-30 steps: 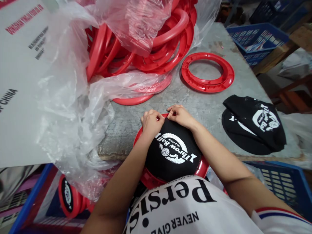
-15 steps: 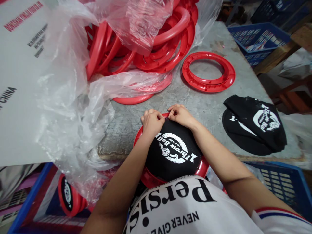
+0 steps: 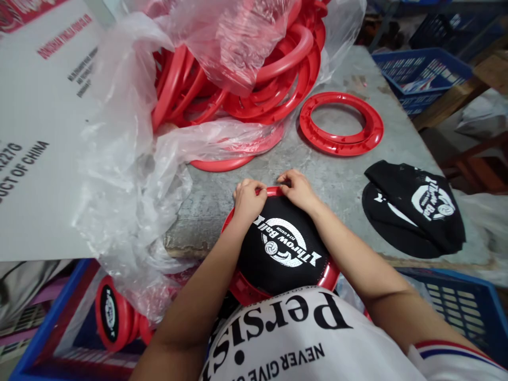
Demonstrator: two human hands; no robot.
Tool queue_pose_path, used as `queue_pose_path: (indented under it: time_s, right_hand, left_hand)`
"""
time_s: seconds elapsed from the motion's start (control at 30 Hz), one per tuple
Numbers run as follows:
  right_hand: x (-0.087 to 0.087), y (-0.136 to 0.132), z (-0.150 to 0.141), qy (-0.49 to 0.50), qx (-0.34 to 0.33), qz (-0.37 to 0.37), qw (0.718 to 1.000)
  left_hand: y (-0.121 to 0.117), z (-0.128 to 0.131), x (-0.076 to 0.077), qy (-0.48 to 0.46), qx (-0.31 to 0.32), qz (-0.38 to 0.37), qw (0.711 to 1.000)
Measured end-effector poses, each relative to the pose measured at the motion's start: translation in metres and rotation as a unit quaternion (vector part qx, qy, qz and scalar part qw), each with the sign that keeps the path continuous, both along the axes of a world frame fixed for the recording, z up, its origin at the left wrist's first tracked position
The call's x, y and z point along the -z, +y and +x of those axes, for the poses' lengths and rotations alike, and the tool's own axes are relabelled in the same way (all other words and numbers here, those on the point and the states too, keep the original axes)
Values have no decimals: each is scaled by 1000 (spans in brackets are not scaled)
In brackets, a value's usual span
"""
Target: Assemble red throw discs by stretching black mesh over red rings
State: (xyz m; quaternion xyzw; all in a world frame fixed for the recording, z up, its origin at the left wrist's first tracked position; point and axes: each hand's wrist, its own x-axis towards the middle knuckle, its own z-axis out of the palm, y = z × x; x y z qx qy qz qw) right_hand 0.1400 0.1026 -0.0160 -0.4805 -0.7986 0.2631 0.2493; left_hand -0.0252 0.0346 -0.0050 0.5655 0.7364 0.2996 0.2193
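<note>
Against my body rests a red plastic ring [image 3: 331,274] with a black printed fabric disc [image 3: 286,241] stretched across its middle. The fabric carries a white "Throw Ball" print. At the far rim, my left hand [image 3: 250,200] is closed on the ring and the fabric's edge, thumb and forefinger together. A short way to the right, my right hand [image 3: 297,189] has its fingers curled over the same rim, thumb at the fabric edge. Between the two hands a short stretch of bare red rim shows. The undersides of the fingers are hidden.
A loose red ring [image 3: 341,124] lies on the grey table [image 3: 222,198]. Folded black fabric discs [image 3: 415,209] are at the right. Behind, a plastic bag [image 3: 238,42] holds several red rings. A blue crate [image 3: 63,323] below left contains fabric-covered rings [image 3: 113,313].
My fingers have shifted slightly along the far rim, with the right hand a little farther right, and more red rim shows between the hands. The view has tilted slightly.
</note>
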Motion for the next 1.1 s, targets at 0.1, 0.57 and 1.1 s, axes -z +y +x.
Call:
queue_pose_path:
  time_s: [0.1, 0.57, 1.1]
  right_hand:
    - [-12, -7, -1, 20, -14, 98, 995]
    - [-29, 4, -37, -136, -185, -90, 969]
    - [-1, 8, -29, 35, -150, -119, 981]
  left_hand:
    - [-1, -12, 0, -65, 0, 30, 997]
    - [-25, -16, 2, 41, 56, 28, 997]
    - [-18, -17, 12, -67, -13, 47, 997]
